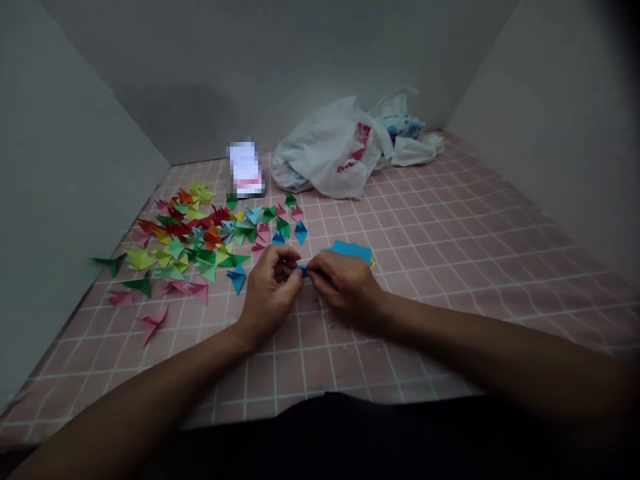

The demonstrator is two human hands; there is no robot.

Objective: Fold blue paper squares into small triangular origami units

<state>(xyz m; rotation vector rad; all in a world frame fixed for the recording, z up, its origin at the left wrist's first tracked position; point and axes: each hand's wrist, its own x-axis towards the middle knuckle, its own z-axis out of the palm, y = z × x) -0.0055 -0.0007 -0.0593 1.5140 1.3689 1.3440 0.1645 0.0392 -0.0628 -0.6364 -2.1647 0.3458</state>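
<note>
Between my two hands is a small folded piece of blue paper (303, 270), mostly hidden by the fingers. My left hand (273, 280) pinches its left end between thumb and fingers. On the other end, the fingertips of my right hand (347, 280) are closed. Just behind the right hand lie blue paper sheets (353, 250), partly covered by it. Left of my hands spreads a loose pile of folded paper cranes (200, 233) in red, yellow, green, pink and blue. A blue paper crane (236, 279) lies nearest my left hand.
A lit phone (246, 168), its screen blurred, stands behind the cranes. White plastic bags (335, 147) sit at the back near the wall. A pink checked cloth (450, 267) covers the table, with pale walls at the left, back and right.
</note>
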